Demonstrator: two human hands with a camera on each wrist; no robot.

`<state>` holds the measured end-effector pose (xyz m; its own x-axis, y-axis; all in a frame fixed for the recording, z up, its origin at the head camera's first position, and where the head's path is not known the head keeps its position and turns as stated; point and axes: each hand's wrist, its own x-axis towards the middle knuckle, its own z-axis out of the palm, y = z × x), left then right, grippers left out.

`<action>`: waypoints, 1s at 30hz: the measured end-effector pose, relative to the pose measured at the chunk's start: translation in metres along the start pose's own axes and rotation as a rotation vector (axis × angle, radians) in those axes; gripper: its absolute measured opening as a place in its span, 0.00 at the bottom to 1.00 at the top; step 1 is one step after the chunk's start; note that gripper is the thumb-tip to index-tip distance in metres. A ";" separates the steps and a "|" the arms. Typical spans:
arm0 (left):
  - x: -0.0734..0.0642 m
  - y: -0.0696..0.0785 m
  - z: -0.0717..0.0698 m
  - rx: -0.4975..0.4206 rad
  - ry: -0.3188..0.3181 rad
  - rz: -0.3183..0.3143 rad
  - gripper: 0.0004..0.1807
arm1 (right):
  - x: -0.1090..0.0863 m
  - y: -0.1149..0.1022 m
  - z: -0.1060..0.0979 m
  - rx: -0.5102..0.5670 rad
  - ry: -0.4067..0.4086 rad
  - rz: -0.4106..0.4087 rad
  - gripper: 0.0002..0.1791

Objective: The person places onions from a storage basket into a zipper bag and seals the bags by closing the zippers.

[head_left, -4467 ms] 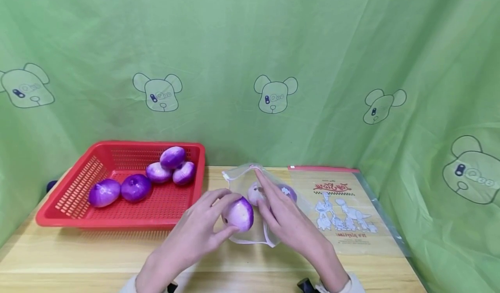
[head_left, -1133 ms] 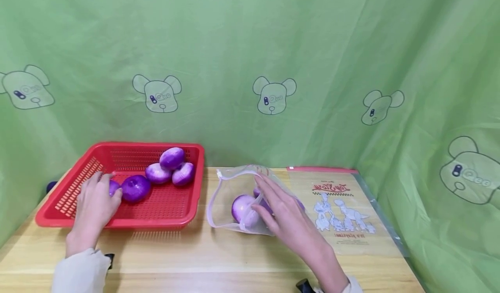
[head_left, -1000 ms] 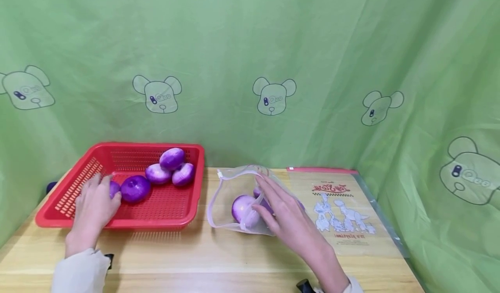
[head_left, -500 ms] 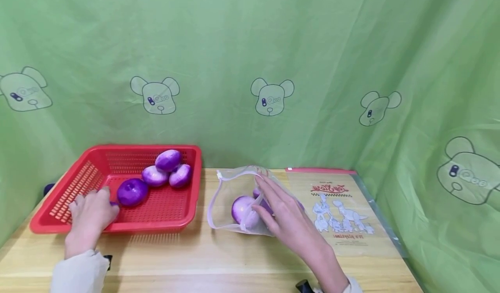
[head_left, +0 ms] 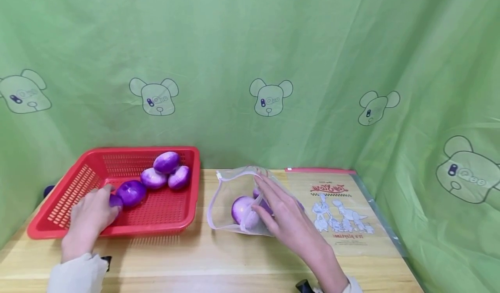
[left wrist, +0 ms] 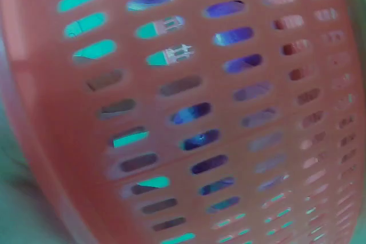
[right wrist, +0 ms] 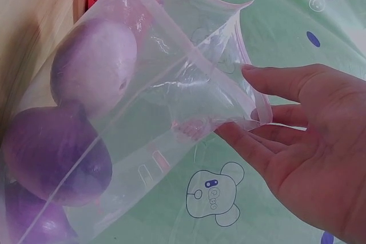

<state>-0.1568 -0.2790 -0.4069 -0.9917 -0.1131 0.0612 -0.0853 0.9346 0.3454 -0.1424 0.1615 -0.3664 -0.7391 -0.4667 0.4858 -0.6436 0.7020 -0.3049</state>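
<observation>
My left hand (head_left: pixel 91 212) reaches into the red basket (head_left: pixel 164 228) near its front left corner. Its fingers curl over a purple onion (head_left: pixel 116 202), mostly covered by the hand. Another purple onion (head_left: pixel 131 193) lies right beside it. My right hand (head_left: pixel 287 215) holds up the mouth of a clear zip bag (head_left: pixel 218 197), and the right wrist view shows the bag's rim (right wrist: pixel 263 110) between thumb and fingers. Inside the bag are a pale purple onion (right wrist: pixel 94 67), a darker onion (right wrist: pixel 57 155) and part of a third below. The left wrist view looks through the basket's slotted wall (left wrist: pixel 171 95).
Three more onions (head_left: pixel 166 162) are heaped in the basket's back right corner. A flat printed zip bag (head_left: pixel 343 215) lies on the wooden table (head_left: pixel 187 262) at the right. Green curtain (head_left: pixel 218 37) surrounds the back and sides.
Earlier the left hand held an onion at the bag; that onion is now inside. The left hand moved to the basket, which slid slightly left and nearer. The right hand stays at the bag's mouth.
</observation>
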 end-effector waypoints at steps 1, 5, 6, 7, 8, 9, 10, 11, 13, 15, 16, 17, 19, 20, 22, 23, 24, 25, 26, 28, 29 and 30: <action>0.000 0.001 0.000 0.002 0.015 0.007 0.33 | 0.000 0.000 0.000 -0.001 0.000 -0.001 0.36; -0.002 0.006 -0.002 0.013 0.047 0.023 0.33 | 0.000 0.001 0.001 -0.001 -0.003 -0.001 0.36; -0.002 0.008 -0.002 0.015 0.051 0.024 0.33 | 0.000 0.001 0.001 -0.001 -0.004 -0.001 0.35; -0.003 0.009 -0.003 0.018 0.056 0.026 0.33 | 0.000 0.001 0.001 -0.002 -0.004 -0.001 0.35; -0.003 0.010 -0.003 0.019 0.059 0.026 0.33 | 0.000 0.001 0.001 -0.001 -0.005 -0.001 0.35; -0.004 0.011 -0.003 0.020 0.063 0.027 0.33 | 0.000 0.001 0.002 0.000 -0.005 0.000 0.35; -0.004 0.012 -0.004 0.021 0.068 0.028 0.32 | 0.000 0.001 0.002 0.000 -0.006 0.001 0.36; -0.004 0.012 -0.004 0.021 0.075 0.030 0.32 | 0.000 0.001 0.002 0.000 -0.006 0.002 0.36; -0.005 0.014 -0.004 0.022 0.086 0.033 0.31 | 0.000 0.002 0.002 -0.001 -0.005 0.004 0.36; -0.005 0.015 -0.005 0.021 0.099 0.038 0.31 | 0.000 0.002 0.002 -0.003 -0.003 0.004 0.36; -0.006 0.016 -0.005 0.021 0.106 0.040 0.31 | 0.000 0.002 0.002 -0.003 -0.003 0.004 0.35; -0.006 0.017 -0.005 0.022 0.114 0.044 0.31 | 0.000 0.002 0.002 -0.003 -0.003 0.004 0.35; -0.006 0.019 -0.006 0.020 0.130 0.053 0.31 | 0.001 0.002 0.002 -0.003 -0.004 0.006 0.36; -0.006 0.020 -0.006 0.020 0.142 0.058 0.31 | 0.001 0.002 0.002 -0.002 -0.005 0.006 0.36; -0.007 0.022 -0.007 0.017 0.168 0.071 0.30 | 0.001 0.003 0.002 -0.002 -0.008 0.010 0.36; -0.007 0.023 -0.007 0.017 0.181 0.075 0.30 | 0.001 0.003 0.002 -0.002 -0.009 0.012 0.36; -0.007 0.025 -0.008 0.015 0.190 0.077 0.30 | 0.001 0.003 0.002 -0.003 -0.010 0.013 0.36; -0.008 0.027 -0.008 0.013 0.201 0.080 0.29 | 0.001 0.003 0.002 -0.003 -0.012 0.015 0.36; -0.008 0.028 -0.009 0.013 0.213 0.085 0.29 | 0.001 0.003 0.002 -0.002 -0.013 0.016 0.36; -0.009 0.032 -0.011 0.009 0.235 0.092 0.29 | 0.001 0.002 0.002 -0.002 -0.015 0.019 0.36; -0.010 0.034 -0.012 0.006 0.245 0.095 0.29 | 0.001 0.002 0.002 -0.001 -0.015 0.019 0.36; -0.010 0.037 -0.014 0.000 0.258 0.100 0.28 | 0.001 0.002 0.002 -0.001 -0.016 0.018 0.36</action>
<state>-0.1483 -0.2483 -0.3822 -0.9379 -0.1026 0.3313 0.0118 0.9453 0.3261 -0.1452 0.1612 -0.3683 -0.7539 -0.4619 0.4672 -0.6296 0.7112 -0.3128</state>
